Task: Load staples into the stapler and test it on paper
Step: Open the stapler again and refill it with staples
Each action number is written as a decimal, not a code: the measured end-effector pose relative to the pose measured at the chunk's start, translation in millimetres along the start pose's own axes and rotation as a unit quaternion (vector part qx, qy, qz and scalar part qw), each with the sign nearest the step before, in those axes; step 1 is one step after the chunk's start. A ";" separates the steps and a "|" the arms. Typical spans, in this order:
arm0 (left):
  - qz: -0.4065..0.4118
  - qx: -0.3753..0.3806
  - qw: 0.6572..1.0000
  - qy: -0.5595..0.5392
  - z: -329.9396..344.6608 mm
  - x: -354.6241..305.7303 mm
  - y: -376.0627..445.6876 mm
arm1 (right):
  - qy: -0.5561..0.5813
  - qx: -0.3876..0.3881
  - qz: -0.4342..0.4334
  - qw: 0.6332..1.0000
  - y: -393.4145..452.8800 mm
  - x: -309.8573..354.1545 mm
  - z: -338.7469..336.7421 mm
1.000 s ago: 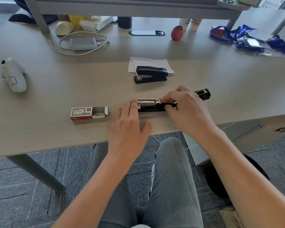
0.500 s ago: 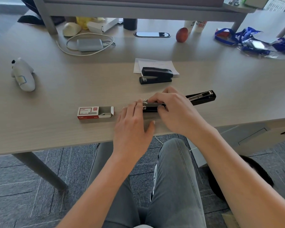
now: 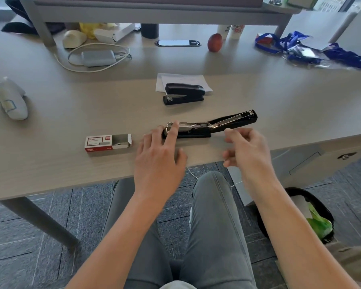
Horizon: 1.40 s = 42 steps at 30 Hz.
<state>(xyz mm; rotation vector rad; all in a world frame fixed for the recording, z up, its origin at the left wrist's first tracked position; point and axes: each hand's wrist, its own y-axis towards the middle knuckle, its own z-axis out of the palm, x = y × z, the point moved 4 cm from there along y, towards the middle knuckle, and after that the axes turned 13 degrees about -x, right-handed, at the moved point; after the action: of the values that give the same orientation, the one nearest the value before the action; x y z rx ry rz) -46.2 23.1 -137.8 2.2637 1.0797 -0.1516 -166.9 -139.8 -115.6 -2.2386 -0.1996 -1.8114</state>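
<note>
A black stapler lies flipped open near the desk's front edge, its metal staple channel showing and its black lid folded back to the right. My left hand rests flat on the desk, its fingertips touching the stapler's left end. Just right of the stapler hovers my right hand, fingers loosely curled and apart, with nothing visible in it. A red and white staple box lies open to the left. A second black stapler, closed, sits on white paper farther back.
A white toy lies at the far left. A charger with cable, a phone, an egg-shaped object and blue lanyards sit at the back. A bin stands on the floor at the right.
My right hand has lifted off the stapler's metal channel and pulled back to the right, leaving the channel uncovered. My left hand stays at the stapler's left end.
</note>
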 end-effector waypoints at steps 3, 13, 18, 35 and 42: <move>0.010 -0.010 1.000 0.002 0.3 -0.4 -0.3 | 0.083 -0.003 0.083 0.993 11.4 -4.1 -3.8; 0.027 -0.012 1.000 0.004 -0.6 -1.3 -0.3 | 0.017 0.039 -0.150 0.988 25.2 18.1 30.9; 0.023 -0.026 0.999 -0.008 -4.0 -4.6 0.8 | -0.164 0.077 -0.372 0.910 24.1 30.7 52.9; 0.011 -0.012 0.999 -0.032 -9.6 -8.8 14.2 | -0.267 0.141 -0.445 0.843 23.4 24.0 59.0; -0.005 -0.014 0.994 -0.111 -16.8 -22.3 65.6 | -0.241 0.154 -0.383 0.878 42.1 21.3 59.7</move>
<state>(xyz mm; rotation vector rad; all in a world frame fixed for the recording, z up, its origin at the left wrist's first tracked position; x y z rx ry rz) -15.2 -13.2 -84.9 2.1575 0.9692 -0.3790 -95.0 -164.5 -111.0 -2.4886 -1.5372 -1.2761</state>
